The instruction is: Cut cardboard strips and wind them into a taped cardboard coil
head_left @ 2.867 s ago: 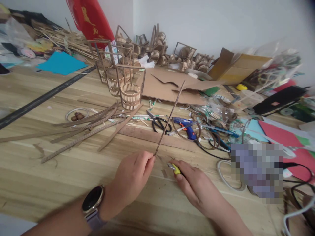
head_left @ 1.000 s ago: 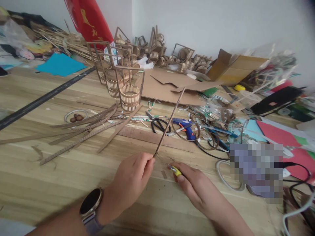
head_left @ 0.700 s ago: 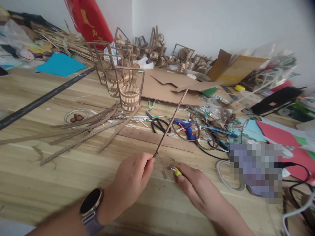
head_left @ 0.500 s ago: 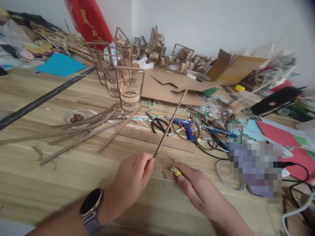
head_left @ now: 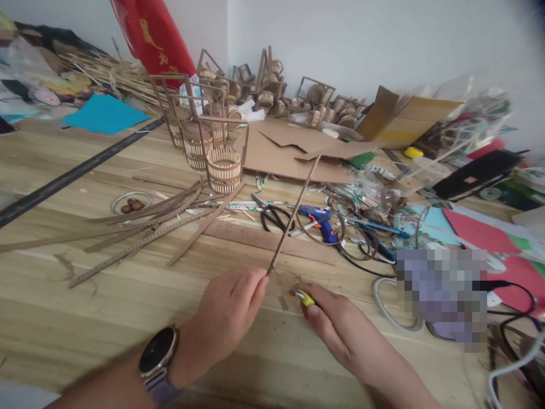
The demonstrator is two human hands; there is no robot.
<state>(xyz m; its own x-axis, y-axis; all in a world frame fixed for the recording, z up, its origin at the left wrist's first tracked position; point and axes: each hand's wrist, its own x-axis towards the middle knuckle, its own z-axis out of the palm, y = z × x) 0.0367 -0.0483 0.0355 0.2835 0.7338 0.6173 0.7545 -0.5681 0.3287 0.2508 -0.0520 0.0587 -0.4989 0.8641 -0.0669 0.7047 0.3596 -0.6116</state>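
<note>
My left hand point(head_left: 238, 298), with a watch on its wrist, is closed around the near end of a long, thin brown cardboard strip point(head_left: 295, 213). The strip slants up and away, its far end in front of the cardboard sheets. To the right, my right hand point(head_left: 336, 318) grips a yellow-green utility knife point(head_left: 305, 296), its tip pointing left toward the strip but apart from it. A thin shaving hangs between strip and knife. A small brown scrap point(head_left: 283, 302) lies on the table between the hands. Both sets of fingertips are partly hidden.
Small slatted buckets point(head_left: 224, 170) with tall handles stand ahead. Brown strips point(head_left: 140, 238) lie left, beside a ring holding brown balls point(head_left: 133, 205). Black scissors point(head_left: 276, 218), a blue glue gun point(head_left: 321, 221) and a flat cardboard piece point(head_left: 268, 241) lie beyond the hands. A white cable point(head_left: 517, 363) lies right.
The far end of the strip has shifted slightly left. Both hands keep almost the same place and grip.
</note>
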